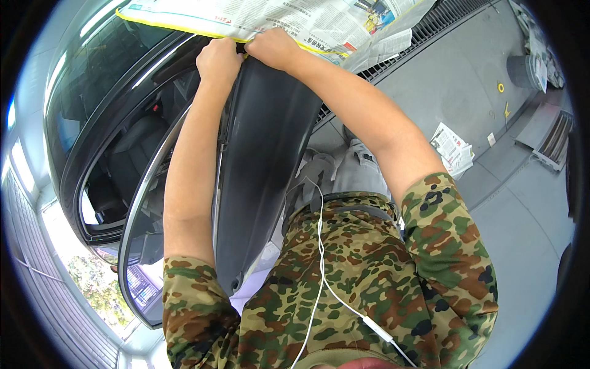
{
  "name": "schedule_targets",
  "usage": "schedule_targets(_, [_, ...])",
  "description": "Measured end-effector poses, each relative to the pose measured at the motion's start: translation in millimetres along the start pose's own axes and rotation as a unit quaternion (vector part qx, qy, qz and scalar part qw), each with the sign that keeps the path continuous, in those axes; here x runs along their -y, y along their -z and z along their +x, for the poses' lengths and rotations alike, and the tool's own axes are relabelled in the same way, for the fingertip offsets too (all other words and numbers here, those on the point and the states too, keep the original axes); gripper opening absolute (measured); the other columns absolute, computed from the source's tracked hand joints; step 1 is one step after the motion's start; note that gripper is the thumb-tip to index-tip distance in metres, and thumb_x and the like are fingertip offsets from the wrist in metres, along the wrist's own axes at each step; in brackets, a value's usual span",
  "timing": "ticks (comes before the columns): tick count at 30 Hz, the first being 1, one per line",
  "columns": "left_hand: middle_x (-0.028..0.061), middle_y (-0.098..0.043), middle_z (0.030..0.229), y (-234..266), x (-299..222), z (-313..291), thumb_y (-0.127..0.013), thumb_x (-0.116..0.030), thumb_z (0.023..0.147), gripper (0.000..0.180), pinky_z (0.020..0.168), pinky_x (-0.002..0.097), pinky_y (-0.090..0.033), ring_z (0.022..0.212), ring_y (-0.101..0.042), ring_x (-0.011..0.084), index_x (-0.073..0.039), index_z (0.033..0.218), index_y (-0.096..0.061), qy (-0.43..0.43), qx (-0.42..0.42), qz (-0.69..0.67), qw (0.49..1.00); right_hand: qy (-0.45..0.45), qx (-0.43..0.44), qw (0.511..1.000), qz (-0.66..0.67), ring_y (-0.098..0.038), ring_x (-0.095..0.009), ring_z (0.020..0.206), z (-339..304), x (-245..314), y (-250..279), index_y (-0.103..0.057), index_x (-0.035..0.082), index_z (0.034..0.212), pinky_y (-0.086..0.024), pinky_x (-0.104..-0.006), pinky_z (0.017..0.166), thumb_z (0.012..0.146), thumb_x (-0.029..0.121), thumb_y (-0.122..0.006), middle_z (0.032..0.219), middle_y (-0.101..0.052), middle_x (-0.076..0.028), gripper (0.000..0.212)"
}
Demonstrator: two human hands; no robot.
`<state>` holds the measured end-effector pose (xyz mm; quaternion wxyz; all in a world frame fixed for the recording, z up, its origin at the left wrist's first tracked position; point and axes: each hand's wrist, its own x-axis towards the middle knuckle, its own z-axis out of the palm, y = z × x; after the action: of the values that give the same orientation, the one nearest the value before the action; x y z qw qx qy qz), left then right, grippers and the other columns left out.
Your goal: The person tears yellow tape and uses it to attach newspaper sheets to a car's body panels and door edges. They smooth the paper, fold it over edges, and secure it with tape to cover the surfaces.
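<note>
A sheet of newspaper (276, 18) edged with yellow masking tape (184, 27) covers the front of a dark car at the top. My left hand (219, 60) is closed at the taped edge, close to the front end of the open door (264, 135). Beside it, my right hand (274, 49) is closed too, knuckles up, over the same edge. A short bit of yellow tape shows between the two hands. The fingertips are mostly hidden behind the hands. Both arms reach forward, the left one over the door's window frame.
The car's seat (132, 150) shows through the door opening at left. On the floor at right lie loose newspapers (452, 149), a yellow tape roll (501, 87) and a grey bin (524, 74). A floor grate (452, 21) runs past the car. White earphone cords hang down my front.
</note>
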<state>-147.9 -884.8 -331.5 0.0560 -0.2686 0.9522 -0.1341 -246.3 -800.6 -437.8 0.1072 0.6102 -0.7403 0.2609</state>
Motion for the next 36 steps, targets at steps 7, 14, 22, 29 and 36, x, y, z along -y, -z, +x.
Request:
schedule_targets(7, [0.0199,-0.072,0.086,0,4,-2,-0.081,-0.035,0.078,0.036,0.073,0.0464,-0.057,0.083,-0.072,0.0367,-0.002,0.090,-0.074,-0.012,-0.003,0.025,1.000,-0.013,-0.013,1.000,0.007,-0.072,-0.027,0.071,1,2,-2,-0.070,0.013,0.073,-0.057,-0.0416,0.060,0.082,0.018,-0.063,0.075,-0.072,-0.010,0.013])
schedule_targets(14, [0.0171,-0.073,0.090,-18,5,5,-0.071,-0.034,0.088,0.027,0.076,0.0483,-0.056,0.086,-0.071,0.0368,-0.008,0.092,-0.076,-0.012,0.053,-0.039,0.998,-0.045,-0.002,0.999,0.022,-0.072,-0.028,0.071,1,7,8,-0.071,0.013,0.074,-0.057,-0.0421,0.061,0.081,0.016,-0.063,0.075,-0.072,-0.010,0.012])
schedule_targets(22, [0.0225,-0.072,0.095,-27,4,12,-0.067,-0.023,0.086,0.022,0.081,0.0496,-0.055,0.093,-0.069,0.0391,-0.004,0.095,-0.074,0.005,0.059,-0.070,0.996,-0.097,0.032,0.994,0.043,-0.074,-0.026,0.081,3,19,21,-0.077,0.013,0.079,-0.058,-0.0398,0.066,0.082,0.019,-0.065,0.085,-0.075,-0.010,0.013])
schedule_targets(29, [0.0211,-0.073,0.094,-34,5,9,-0.062,-0.014,0.086,0.017,0.079,0.0476,-0.057,0.090,-0.071,0.0386,-0.003,0.091,-0.074,-0.005,0.035,-0.069,0.997,-0.184,0.019,0.982,0.030,-0.073,-0.026,0.083,12,36,21,-0.077,0.011,0.080,-0.057,-0.0390,0.068,0.082,0.017,-0.064,0.088,-0.076,-0.010,0.015])
schedule_targets(36, [0.0210,-0.073,0.095,-37,7,9,-0.065,-0.019,0.089,0.018,0.080,0.0475,-0.057,0.089,-0.071,0.0386,-0.005,0.090,-0.076,0.002,0.034,-0.122,0.992,-0.402,0.075,0.905,0.120,-0.073,-0.028,0.091,15,52,26,-0.077,0.008,0.087,-0.056,-0.0415,0.072,0.085,0.014,-0.060,0.096,-0.075,-0.013,0.018])
